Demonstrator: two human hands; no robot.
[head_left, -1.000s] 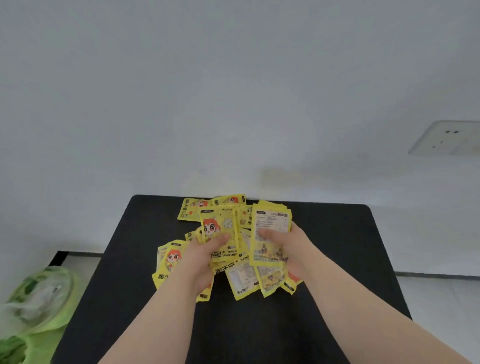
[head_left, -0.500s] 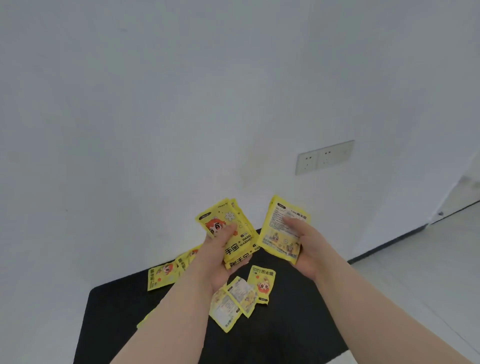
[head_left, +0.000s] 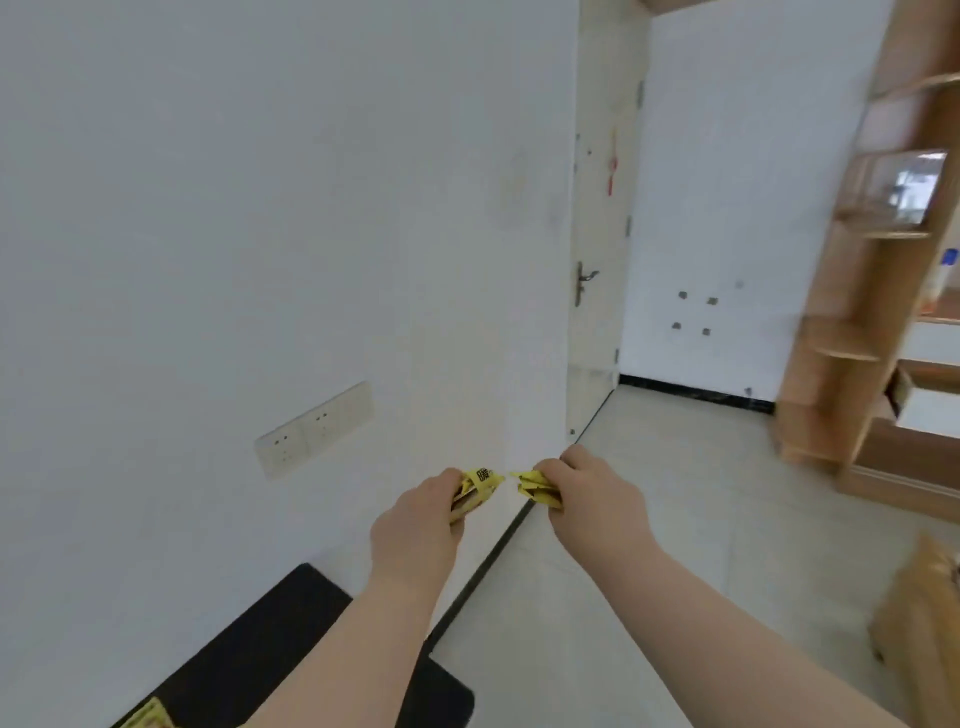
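Observation:
My left hand (head_left: 415, 525) grips a small stack of yellow hand-warmer packets (head_left: 475, 491), held up in the air. My right hand (head_left: 597, 499) grips another small stack of yellow packets (head_left: 537, 488) just to the right of the first; the two stacks almost touch. Both hands are raised off the black table (head_left: 270, 649), which shows at the bottom left. One more yellow packet (head_left: 150, 717) lies at the table's lower left edge, mostly cut off by the frame.
A white wall with a socket plate (head_left: 314, 428) is ahead on the left. A door with a handle (head_left: 584, 283) stands further right. Wooden shelving (head_left: 872, 312) fills the right side, with a brown cardboard box (head_left: 919, 623) on the pale floor.
The view has swung up and to the right, away from the table. Both hands lifted their packets off the table and turned them edge-on, closer together.

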